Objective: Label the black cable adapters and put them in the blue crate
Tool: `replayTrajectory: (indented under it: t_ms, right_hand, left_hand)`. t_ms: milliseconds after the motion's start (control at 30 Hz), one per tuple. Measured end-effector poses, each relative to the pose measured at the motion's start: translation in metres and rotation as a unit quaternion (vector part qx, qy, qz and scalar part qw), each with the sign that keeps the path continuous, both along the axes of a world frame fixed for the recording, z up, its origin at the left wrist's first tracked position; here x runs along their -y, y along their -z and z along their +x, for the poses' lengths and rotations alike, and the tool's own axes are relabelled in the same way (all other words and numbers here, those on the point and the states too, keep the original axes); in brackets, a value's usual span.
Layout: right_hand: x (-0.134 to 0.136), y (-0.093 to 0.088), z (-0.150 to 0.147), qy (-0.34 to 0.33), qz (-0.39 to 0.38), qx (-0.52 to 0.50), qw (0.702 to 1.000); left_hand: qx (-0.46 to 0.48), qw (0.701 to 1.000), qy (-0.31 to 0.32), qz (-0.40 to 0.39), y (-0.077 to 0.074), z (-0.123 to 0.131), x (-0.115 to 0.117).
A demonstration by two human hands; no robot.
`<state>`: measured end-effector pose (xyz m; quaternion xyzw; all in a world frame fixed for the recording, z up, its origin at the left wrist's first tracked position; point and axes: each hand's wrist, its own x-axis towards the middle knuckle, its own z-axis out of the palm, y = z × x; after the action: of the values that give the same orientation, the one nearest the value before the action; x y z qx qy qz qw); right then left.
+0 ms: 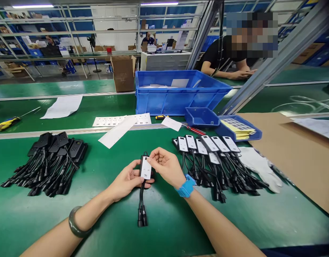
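My left hand [127, 180] grips a small black adapter box [145, 167] over the green table [164, 221]; its two black cables [142, 207] trail toward me. My right hand [165, 165], with a blue wristband, presses its fingertips on the white label [145, 171] stuck to the box's face. A row of black boxes with white labels [207, 146] lies to the right, cables fanned out. A heap of black boxes without labels [50, 157] lies to the left.
Label sheets [121, 120] and a backing strip [116, 134] lie beyond my hands. A large blue crate [177, 100], two small blue trays [201, 117] with yellow sheets [237, 129], a white glove [260, 166], cardboard [295, 150] and a yellow-handled screwdriver [5, 124] are around. Another person [234, 53] leans opposite.
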<state>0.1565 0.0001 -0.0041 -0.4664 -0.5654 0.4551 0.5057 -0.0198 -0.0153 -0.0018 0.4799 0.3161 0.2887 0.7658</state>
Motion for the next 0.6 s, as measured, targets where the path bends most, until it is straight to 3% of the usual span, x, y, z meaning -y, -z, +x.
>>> replayTrajectory:
  t_ms: [600]
  right_hand:
    - [0.0039,0.0010,-0.0039,0.035,-0.023,0.000,0.999]
  left_hand:
    - [-0.026,0.999,-0.006,0.029,-0.0031,0.0042,0.0014]
